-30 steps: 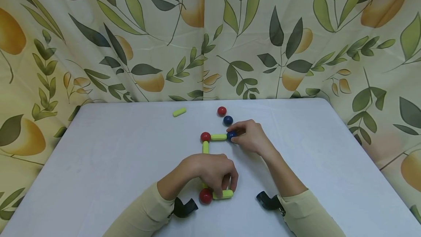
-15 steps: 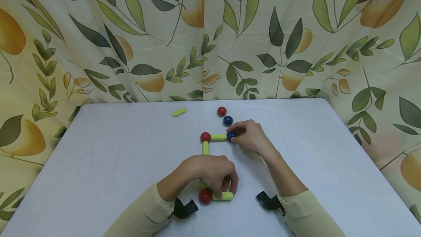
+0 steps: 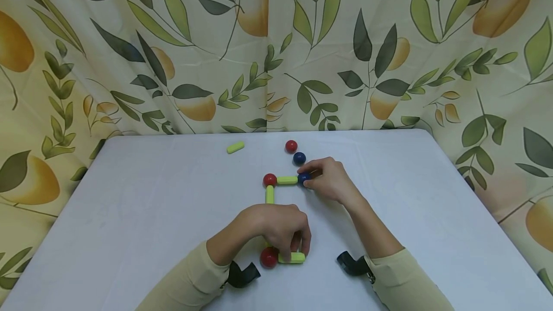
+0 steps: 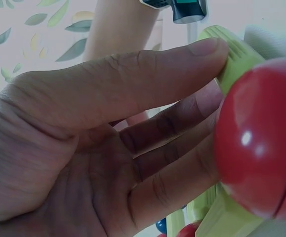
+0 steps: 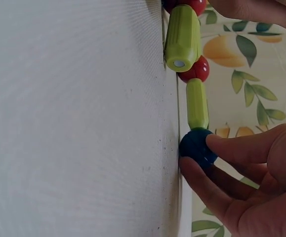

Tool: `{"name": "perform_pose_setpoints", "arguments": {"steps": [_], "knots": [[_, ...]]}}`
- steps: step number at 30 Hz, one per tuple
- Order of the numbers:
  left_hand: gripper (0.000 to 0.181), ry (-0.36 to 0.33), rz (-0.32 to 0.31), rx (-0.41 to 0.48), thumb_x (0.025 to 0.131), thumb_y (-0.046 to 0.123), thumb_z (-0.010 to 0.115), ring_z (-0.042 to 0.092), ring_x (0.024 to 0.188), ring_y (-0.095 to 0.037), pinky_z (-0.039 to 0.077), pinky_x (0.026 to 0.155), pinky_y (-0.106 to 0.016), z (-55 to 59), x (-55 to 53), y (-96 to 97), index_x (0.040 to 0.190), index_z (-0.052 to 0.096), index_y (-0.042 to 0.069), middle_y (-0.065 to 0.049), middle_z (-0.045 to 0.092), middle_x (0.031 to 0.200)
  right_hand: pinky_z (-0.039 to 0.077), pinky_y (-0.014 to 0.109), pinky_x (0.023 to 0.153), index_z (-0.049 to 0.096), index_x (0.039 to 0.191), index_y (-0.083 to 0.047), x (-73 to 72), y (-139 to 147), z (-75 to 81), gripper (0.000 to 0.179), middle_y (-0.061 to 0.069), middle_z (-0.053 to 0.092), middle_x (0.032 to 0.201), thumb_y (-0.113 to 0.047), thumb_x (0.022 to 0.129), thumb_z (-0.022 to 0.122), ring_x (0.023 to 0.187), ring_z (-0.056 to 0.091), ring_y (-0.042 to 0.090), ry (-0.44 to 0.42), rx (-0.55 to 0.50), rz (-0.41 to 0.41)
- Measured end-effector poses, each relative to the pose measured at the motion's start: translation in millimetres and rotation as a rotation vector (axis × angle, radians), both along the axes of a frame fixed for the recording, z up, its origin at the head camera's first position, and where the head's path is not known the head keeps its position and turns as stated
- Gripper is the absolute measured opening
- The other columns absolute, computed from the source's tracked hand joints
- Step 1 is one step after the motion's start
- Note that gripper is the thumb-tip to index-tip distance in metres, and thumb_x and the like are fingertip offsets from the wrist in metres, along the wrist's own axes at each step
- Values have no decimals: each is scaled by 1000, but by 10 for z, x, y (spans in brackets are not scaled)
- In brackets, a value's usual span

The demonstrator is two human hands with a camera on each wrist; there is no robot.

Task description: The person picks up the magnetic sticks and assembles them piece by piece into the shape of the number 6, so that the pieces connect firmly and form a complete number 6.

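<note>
A white desk (image 3: 151,196) with rounded far corners stands before a cream cloth (image 3: 281,13) printed with green leaves (image 3: 330,11) and orange fruit (image 3: 383,104). The cloth hangs behind the desk and along both sides, creased vertically near the middle. The light is soft.

wide room right of the right hand (image 3: 327,179), loose blue ball (image 3: 299,158) just beyond

Near the far edge of the table (image 3: 129,229) we see a loose stick (image 3: 235,147), left of a rear ball (image 3: 291,146) and the front ball (image 3: 299,158) just before it. Nearer us, a crosswise stick (image 3: 287,180) spans from a joint ball (image 3: 270,179) rightward to an end ball (image 3: 303,177) between the right hand's (image 3: 325,179) fingers. We follow a lengthwise stick (image 3: 270,194) from the joint ball toward the near edge, beneath the left hand (image 3: 282,227), which pinches a held stick (image 3: 295,257) right of a near ball (image 3: 269,257).
</note>
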State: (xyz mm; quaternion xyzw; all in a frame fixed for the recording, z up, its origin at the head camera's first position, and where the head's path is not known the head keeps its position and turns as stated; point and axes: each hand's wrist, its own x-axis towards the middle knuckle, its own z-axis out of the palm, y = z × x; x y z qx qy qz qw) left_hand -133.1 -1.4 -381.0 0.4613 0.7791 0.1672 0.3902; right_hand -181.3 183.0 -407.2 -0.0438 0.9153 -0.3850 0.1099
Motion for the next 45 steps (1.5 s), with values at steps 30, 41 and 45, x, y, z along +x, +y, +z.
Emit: {"name": "perform_pose_setpoints", "arguments": {"steps": [30,41,45], "knots": [[20,16,19,-27,82,7,89,59,74,-4,52,69,-18,-30,-2,15,96,81,19,8,67,78,54,37,85,80,116,-10,-8,23,-13,27,11,77,114,-4,90,77,105,69,28,12,-19,17],[19,22,23,-27,82,8,89,59,74,-3,52,69,-18,-18,6,2,96,82,19,10,66,77,53,37,84,80,116,-11,-17,22,-28,27,10,77,114,-5,90,77,106,70,28,8,-14,10],[21,-8,35,-5,83,9,87,61,75,-3,53,71,-18,16,-29,-38,101,82,17,9,69,80,54,39,87,79,116,-10,-20,19,-25,27,11,77,114,-4,90,77,106,69,28,5,-14,12]]}}
